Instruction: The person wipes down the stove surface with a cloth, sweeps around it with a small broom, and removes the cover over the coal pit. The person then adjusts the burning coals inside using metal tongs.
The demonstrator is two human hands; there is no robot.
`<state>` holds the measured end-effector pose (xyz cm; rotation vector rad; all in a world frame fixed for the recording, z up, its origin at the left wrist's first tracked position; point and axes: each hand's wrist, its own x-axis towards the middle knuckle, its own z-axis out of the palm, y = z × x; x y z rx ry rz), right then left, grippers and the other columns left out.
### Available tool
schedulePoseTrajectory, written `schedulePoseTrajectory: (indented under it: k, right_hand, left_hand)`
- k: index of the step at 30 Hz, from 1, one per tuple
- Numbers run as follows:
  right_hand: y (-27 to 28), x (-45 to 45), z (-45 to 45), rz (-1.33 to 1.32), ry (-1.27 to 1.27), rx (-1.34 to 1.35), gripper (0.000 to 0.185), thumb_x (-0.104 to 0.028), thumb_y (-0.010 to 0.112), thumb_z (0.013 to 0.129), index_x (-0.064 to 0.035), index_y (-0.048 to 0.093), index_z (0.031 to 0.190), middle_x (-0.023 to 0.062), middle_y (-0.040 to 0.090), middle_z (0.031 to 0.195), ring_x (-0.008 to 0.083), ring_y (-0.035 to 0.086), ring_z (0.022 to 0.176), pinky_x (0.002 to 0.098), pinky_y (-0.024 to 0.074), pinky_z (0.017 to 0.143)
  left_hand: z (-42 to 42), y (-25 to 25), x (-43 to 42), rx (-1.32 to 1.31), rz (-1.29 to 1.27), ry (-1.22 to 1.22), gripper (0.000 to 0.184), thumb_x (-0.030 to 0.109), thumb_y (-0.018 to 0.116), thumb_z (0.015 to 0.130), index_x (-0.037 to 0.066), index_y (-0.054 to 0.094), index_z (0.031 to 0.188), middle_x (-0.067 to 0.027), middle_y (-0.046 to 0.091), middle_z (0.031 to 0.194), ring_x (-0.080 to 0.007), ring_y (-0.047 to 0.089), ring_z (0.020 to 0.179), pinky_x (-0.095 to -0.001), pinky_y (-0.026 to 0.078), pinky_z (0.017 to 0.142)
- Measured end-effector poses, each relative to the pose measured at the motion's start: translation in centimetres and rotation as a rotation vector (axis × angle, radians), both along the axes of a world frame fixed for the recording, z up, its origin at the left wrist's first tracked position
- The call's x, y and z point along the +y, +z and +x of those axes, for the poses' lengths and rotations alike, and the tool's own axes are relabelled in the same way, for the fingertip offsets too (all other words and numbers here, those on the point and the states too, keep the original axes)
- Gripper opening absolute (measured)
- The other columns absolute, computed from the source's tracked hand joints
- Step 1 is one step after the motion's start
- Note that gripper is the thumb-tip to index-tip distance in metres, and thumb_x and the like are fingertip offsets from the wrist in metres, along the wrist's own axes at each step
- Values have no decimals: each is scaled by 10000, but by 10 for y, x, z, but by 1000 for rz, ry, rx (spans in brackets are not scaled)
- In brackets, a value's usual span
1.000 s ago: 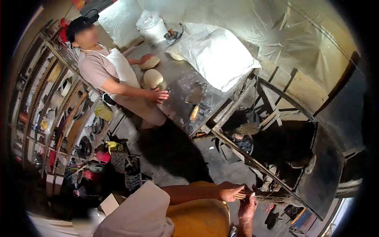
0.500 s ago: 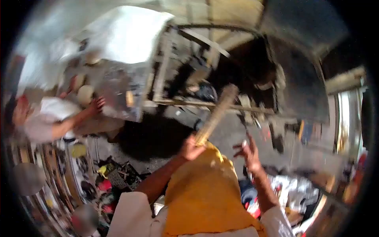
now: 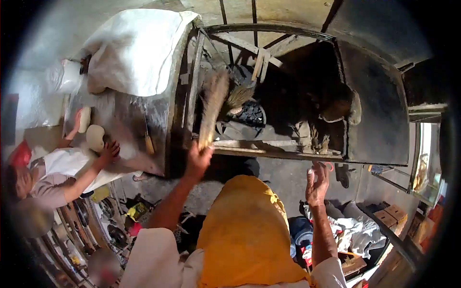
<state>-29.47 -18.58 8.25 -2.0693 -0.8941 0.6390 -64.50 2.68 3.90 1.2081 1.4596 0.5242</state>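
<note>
My left hand (image 3: 198,161) is closed round the lower end of a long straw-coloured thing (image 3: 214,105), which stands up over the left side of a sooty metal-framed pit (image 3: 276,151). Motion blurs its upper part, so I cannot tell whether it is a broom or a fan. Inside the pit sits a pan of black charcoal (image 3: 252,114), with a dry straw bundle (image 3: 239,97) at its edge. My right hand (image 3: 317,185) is held just below the pit's front rim, fingers stretched upward and apart, with nothing visibly held. A yellow apron (image 3: 245,225) covers my front.
At the left, a co-worker (image 3: 57,173) reaches over a dark table (image 3: 129,115) to pale rounded pieces (image 3: 95,138). A white cloth (image 3: 134,53) covers the table's far part. A dark panel (image 3: 372,105) adjoins the pit on the right. Cloths and boxes (image 3: 391,216) lie lower right.
My left hand has swung left with the straw-coloured thing, which now stands more upright. My right hand has shifted slightly right and up. The view has steadied.
</note>
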Motion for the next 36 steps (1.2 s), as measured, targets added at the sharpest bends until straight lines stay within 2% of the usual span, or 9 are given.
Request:
schedulePoseTrajectory:
  k: [2, 3, 6, 10, 15, 21, 30, 32, 36]
  right_hand:
    - [-9, 27, 12, 19, 177, -353, 329, -196, 598, 952, 15, 609, 1204, 189, 592, 1163, 362, 590, 1049, 408, 447, 959]
    - [-17, 37, 16, 3, 137, -257, 335, -149, 627, 912, -2, 603, 1213, 201, 578, 1191, 393, 570, 1073, 427, 446, 955]
    - [-29, 64, 28, -90, 162, -415, 322, -77, 608, 915, -40, 598, 1235, 173, 571, 1226, 339, 576, 1098, 408, 481, 931]
    - [-49, 82, 39, -115, 232, -452, 350, -45, 635, 860, -55, 609, 1209, 160, 584, 1203, 379, 556, 1101, 439, 442, 975]
    - [-68, 68, 38, -127, 172, -318, 291, -144, 626, 906, -35, 624, 1176, 182, 582, 1198, 400, 563, 1058, 447, 459, 923]
    - [-72, 58, 20, -120, 168, -430, 311, -139, 655, 885, -48, 630, 1181, 164, 595, 1157, 394, 564, 1068, 456, 453, 934]
    - [-39, 19, -7, -181, 144, -440, 408, -81, 644, 857, -68, 588, 1261, 171, 552, 1269, 397, 502, 1194, 470, 376, 1060]
    - [-41, 5, -12, -126, 162, -454, 403, -135, 676, 855, -88, 605, 1249, 164, 565, 1253, 389, 519, 1154, 502, 350, 1066]
    - [-33, -3, -32, -95, 193, -259, 371, -91, 671, 861, -44, 614, 1224, 200, 580, 1225, 395, 554, 1132, 439, 462, 975]
  left_hand:
    - [-10, -7, 57, 112, 185, -19, 302, 301, 628, 949, 6, 562, 953, -52, 575, 705, -173, 553, 634, -358, 450, 574]
    - [4, 22, 76, 230, 372, -90, 354, 341, 608, 957, -10, 564, 965, -124, 582, 722, -256, 579, 674, -404, 463, 620]
    - [-41, -44, 115, 443, 396, -156, 512, 442, 580, 959, -60, 522, 1044, -275, 552, 1015, -429, 529, 929, -492, 426, 840]
    - [-53, -68, 121, 636, 410, -304, 494, 411, 573, 970, -47, 488, 1135, -282, 505, 1115, -485, 478, 1035, -516, 388, 933]
    - [-62, -66, 109, 698, 580, -392, 466, 291, 547, 987, -35, 420, 1293, -287, 534, 1165, -475, 501, 1118, -494, 402, 967]
    - [-66, -45, 86, 618, 283, -209, 554, 240, 519, 990, -20, 297, 1426, -302, 552, 1253, -454, 569, 1107, -470, 446, 947]
    - [-84, -39, 69, 658, 294, -291, 545, 251, 523, 1001, -36, 323, 1419, -262, 524, 1338, -391, 566, 1161, -440, 452, 949]
    - [-83, -33, 63, 766, 586, -230, 523, 254, 537, 997, -40, 365, 1393, -243, 556, 1284, -383, 585, 1124, -425, 470, 917]
    - [-39, -1, 33, 462, 332, -54, 510, 240, 564, 961, 10, 381, 1378, -148, 622, 1015, -247, 612, 828, -359, 504, 732]
